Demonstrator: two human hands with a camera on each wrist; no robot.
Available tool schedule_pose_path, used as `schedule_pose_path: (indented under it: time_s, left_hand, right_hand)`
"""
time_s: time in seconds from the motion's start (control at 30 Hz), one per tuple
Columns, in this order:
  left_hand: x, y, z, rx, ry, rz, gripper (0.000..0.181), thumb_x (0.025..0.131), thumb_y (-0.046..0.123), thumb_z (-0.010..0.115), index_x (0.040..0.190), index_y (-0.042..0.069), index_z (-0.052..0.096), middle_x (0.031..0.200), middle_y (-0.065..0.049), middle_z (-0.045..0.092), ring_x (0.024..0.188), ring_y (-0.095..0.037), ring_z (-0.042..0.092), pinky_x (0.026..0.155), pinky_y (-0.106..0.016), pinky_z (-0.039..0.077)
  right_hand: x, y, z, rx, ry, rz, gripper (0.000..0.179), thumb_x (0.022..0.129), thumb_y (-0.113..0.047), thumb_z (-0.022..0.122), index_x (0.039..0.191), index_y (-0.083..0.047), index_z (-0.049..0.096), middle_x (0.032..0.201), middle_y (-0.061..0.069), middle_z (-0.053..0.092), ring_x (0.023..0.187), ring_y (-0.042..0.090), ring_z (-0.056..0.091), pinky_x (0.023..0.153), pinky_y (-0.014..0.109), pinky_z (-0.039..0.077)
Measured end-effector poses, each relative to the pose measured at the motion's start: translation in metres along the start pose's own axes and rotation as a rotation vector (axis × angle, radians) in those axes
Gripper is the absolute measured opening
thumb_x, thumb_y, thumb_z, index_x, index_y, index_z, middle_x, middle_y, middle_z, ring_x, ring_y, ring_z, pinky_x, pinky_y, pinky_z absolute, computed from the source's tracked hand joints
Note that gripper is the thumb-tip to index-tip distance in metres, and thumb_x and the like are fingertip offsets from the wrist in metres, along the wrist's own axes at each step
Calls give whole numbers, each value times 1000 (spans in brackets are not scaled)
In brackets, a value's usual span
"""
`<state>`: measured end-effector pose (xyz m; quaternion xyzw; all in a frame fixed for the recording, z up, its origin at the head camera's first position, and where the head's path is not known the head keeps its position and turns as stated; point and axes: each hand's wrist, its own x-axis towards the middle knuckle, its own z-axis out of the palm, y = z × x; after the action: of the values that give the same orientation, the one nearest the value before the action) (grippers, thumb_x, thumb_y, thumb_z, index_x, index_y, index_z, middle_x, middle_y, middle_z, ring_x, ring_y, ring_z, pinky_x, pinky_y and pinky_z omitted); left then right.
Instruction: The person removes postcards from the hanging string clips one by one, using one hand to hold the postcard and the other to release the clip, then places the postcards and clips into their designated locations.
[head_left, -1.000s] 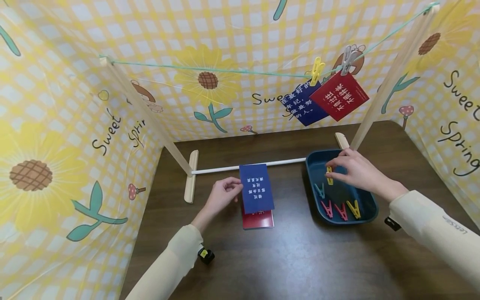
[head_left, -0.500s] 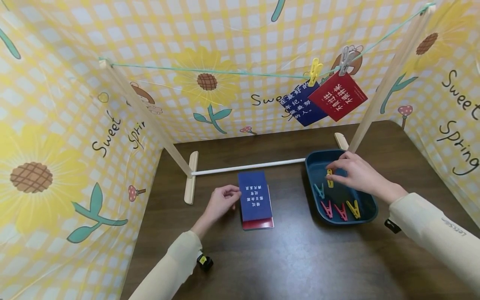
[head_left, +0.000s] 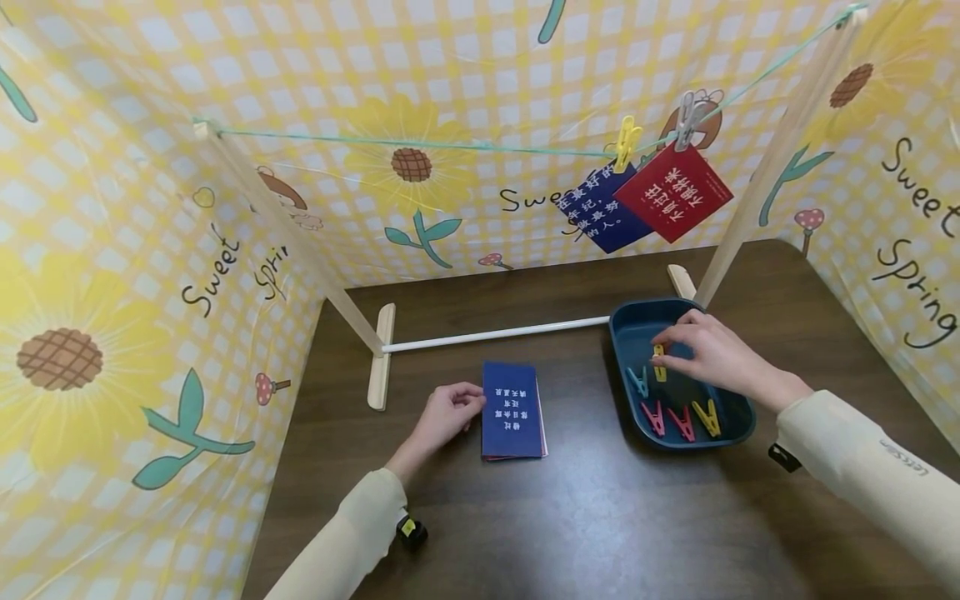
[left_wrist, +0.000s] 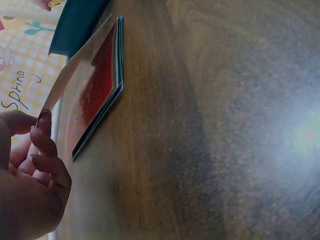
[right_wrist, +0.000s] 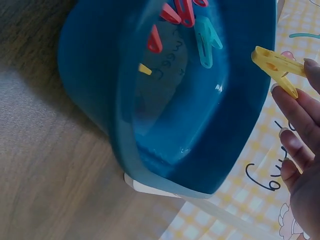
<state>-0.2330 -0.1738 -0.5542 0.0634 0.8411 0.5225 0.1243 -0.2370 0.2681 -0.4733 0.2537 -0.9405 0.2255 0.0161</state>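
My left hand [head_left: 450,410] pinches the edge of a blue card [head_left: 512,410] with white writing. In the left wrist view this card [left_wrist: 70,75] tilts above a small stack of cards [left_wrist: 102,82] with a red one on top; from the head it hides nearly all of the stack. My right hand [head_left: 720,350] is over the dark blue tray [head_left: 624,400], holding a yellow clothespin [head_left: 659,363] between thumb and fingers. The right wrist view shows the clothespin [right_wrist: 277,67] raised above the rim. Red, green and yellow clothespins [head_left: 682,423] lie in the tray.
Behind the cards stands a wooden frame [head_left: 292,237] with a green string [head_left: 420,143]. A yellow and a grey clothespin hold a blue card [head_left: 600,212] and a red card [head_left: 675,196] at its right end. A white rod [head_left: 495,333] joins the frame's feet.
The left hand has drawn the blue card toward the person, covering the red card below it. My right hand has barely moved and still holds the yellow clothespin above the tray.
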Motion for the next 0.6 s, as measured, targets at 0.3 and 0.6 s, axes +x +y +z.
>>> schedule_pose_path:
  time_s: [0.3, 0.6]
  left_hand:
    - [-2, -1, 5, 38, 11, -12, 15, 96, 9, 72, 104, -3, 75, 78, -11, 74, 51, -11, 54, 49, -23, 43]
    - [-3, -5, 7, 87, 66, -23, 10, 96, 11, 74, 95, 1, 77, 72, -6, 74, 49, -9, 55, 48, -22, 44]
  right_hand:
    - [-2, 1, 4, 0, -20, 9, 31, 89, -26, 85, 113, -8, 79, 101, 1, 73, 96, 20, 51, 74, 36, 46]
    - [-3, 2, 4, -3, -72, 54, 32, 91, -28, 83, 115, -8, 78, 103, 2, 72, 98, 21, 51, 76, 38, 47]
